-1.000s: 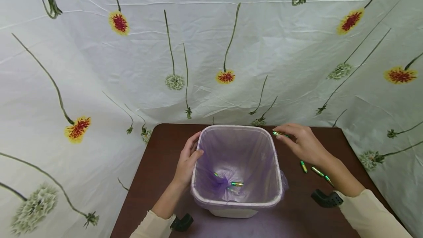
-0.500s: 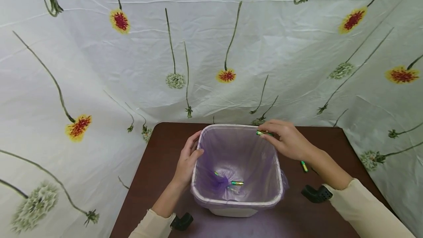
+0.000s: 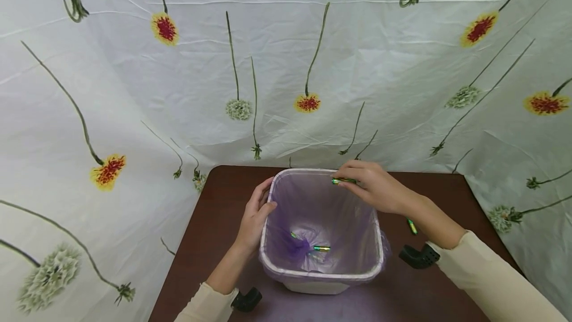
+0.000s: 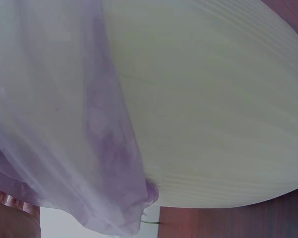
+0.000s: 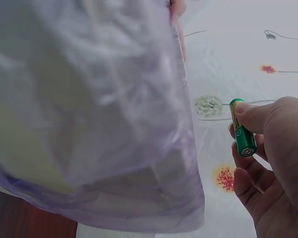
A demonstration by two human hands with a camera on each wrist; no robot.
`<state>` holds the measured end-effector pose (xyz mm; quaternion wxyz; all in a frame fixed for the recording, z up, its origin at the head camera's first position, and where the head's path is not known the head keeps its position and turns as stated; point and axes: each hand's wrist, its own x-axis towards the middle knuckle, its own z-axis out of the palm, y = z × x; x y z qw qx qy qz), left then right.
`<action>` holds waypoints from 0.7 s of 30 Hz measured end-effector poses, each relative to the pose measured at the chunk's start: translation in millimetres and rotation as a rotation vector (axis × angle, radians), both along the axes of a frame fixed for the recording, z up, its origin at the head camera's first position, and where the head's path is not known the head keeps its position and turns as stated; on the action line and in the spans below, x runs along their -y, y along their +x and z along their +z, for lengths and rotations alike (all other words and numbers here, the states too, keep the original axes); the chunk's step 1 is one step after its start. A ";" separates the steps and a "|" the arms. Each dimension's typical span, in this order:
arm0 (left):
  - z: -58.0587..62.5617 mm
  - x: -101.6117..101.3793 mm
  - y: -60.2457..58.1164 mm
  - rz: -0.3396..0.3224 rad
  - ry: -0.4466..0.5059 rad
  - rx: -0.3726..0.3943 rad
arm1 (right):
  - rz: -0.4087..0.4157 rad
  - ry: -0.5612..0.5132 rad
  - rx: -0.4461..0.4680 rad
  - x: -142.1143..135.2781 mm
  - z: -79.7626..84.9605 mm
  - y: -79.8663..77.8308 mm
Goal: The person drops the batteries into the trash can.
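A battery (image 3: 344,181) sits pinched in my right hand (image 3: 375,187), the thumb on one side and the fingers (image 3: 346,167) on the other, drawn together just to its thickness; the right wrist view shows its green and yellow wrap and one silver end, with the lower fingers loosely bent beneath it. In the head view its long axis runs nearly level from side to side, the free end jutting left past my fingertips.

What matters most, I judge, is how it stands to the bin (image 3: 321,276): seen from the head it falls across the far part of the bin's mouth, right of the middle, with the floor of the bin below it and towards me. How high it hangs over the rim I can't tell, but the right wrist view shows it apart from the purple liner (image 3: 332,207). My right hand has it; my left hand (image 3: 253,220) is across the mouth, gripping the bin's left side, thumb over the rim and fingers against the outer wall.

Down in the liner lie one battery in plain sight (image 3: 321,249) and another partly covered (image 3: 294,235). On the desk (image 3: 237,185), right of the bin, one more battery (image 3: 411,226) shows just below my forearm. Beyond the desk hangs a flower-printed cloth (image 3: 201,73).
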<state>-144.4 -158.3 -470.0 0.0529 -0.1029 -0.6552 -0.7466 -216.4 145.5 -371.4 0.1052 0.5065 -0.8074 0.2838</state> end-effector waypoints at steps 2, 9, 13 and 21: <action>0.0 -0.3 -0.1 0.001 0.000 -0.001 | 0.003 0.013 -0.001 2.6 0.4 -0.8; -0.8 -1.2 -0.7 0.000 0.001 -0.006 | 0.015 0.039 0.018 9.8 0.6 -6.0; -1.3 -1.2 -0.8 -0.005 0.002 -0.003 | 0.011 0.023 0.037 9.2 1.4 -8.5; 0.1 -0.8 -0.2 0.005 0.001 -0.004 | -0.001 0.018 0.050 4.0 0.1 -8.5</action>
